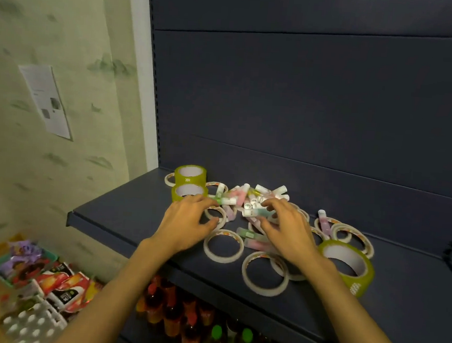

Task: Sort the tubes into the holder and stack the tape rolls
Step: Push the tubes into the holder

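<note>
A heap of small pastel tubes (255,196) with white caps lies at the back of the dark shelf (124,214). My right hand (290,230) reaches into the heap, with its thumb and curled fingers around a green tube (255,213). My left hand (186,219) hovers with spread fingers over a small white tape roll (217,215), touching its rim. Two green tape rolls (190,180) stand stacked at the back left. A large green roll (347,264) leans at the right. Several flat white tape rolls (223,245) lie scattered around the tubes.
A white tray with round holes (29,321) sits on the floor at lower left, beside snack packets (64,286) and a teal basket (9,268). Bottles (193,325) fill the shelf below. A dark back panel (305,110) closes the shelf behind.
</note>
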